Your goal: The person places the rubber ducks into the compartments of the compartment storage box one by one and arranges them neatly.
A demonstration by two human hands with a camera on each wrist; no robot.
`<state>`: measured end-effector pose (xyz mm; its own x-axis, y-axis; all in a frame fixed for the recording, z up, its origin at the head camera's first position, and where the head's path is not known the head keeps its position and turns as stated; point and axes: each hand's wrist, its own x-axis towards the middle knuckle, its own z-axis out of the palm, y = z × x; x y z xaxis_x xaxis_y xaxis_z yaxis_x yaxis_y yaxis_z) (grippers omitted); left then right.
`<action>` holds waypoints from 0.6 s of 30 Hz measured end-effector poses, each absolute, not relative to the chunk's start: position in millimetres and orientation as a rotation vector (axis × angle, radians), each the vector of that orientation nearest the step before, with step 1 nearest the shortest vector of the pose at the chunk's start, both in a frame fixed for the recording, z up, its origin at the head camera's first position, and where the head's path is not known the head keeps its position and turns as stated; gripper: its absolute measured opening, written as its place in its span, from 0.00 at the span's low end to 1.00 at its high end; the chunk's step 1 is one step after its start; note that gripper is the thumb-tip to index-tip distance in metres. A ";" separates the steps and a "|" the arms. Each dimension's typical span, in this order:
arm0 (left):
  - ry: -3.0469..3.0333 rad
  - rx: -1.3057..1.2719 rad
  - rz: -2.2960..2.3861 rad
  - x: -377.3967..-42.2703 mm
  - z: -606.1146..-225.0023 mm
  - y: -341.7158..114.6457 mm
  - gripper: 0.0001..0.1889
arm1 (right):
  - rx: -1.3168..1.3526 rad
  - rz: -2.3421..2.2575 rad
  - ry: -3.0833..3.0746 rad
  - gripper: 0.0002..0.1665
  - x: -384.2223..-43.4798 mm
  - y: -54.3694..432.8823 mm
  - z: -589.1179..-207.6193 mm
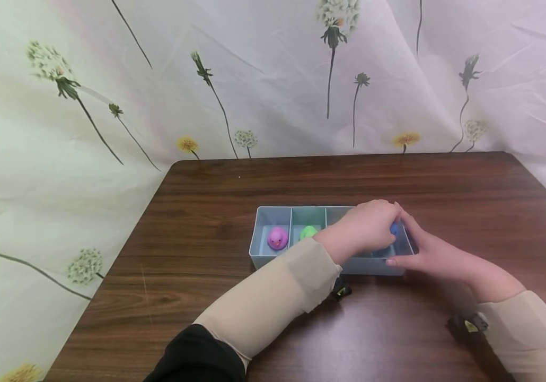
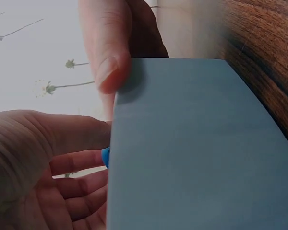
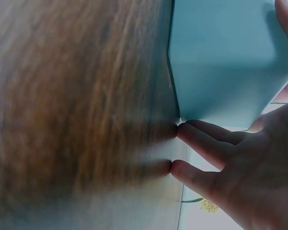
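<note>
A pale blue divided box [image 1: 301, 207] lies lengthwise on the table. Its leftmost compartment holds a purple rubber duck [image 1: 278, 238]; beside it, a green rubber duck [image 1: 308, 232] is partly behind the left forearm. My left hand [image 1: 370, 225] reaches over the box's right part and pinches a small blue toy [image 1: 394, 228], mostly hidden by the fingers. In the left wrist view the blue toy [image 2: 105, 157] shows between thumb and fingers, just past the box's rim. My right hand [image 1: 428, 254] grips the box's right end, thumb on the front wall, other fingers round the end.
The dark wooden table [image 1: 196, 228] extends around the box on all sides. Behind it hangs a white cloth [image 1: 273, 95] printed with dandelions. Small black devices [image 1: 341, 289] sit at both wrists. My left forearm crosses the front of the box.
</note>
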<state>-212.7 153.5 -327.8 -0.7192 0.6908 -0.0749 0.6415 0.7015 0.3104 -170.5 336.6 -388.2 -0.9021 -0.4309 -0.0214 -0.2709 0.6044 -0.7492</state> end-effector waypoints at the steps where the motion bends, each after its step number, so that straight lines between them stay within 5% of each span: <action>1: 2.724 1.077 0.395 -212.9 -328.4 153.7 0.09 | -0.587 -1.180 2.627 0.67 -170.7 336.7 -388.5; 8: 2.730 1.081 0.388 -214.5 -332.6 154.9 0.02 | -0.590 -1.196 2.600 0.67 -171.1 337.1 -388.8; 18: 2.746 1.087 0.331 -213.1 -333.6 158.2 0.06 | -0.613 -1.204 2.598 0.68 -171.1 337.5 -387.7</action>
<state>-213.1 158.2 -333.6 -0.7200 0.6899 -0.0750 0.6523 0.7097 0.2662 -171.1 337.5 -387.7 -0.8906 -0.4545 -0.0174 -0.2804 0.5788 -0.7657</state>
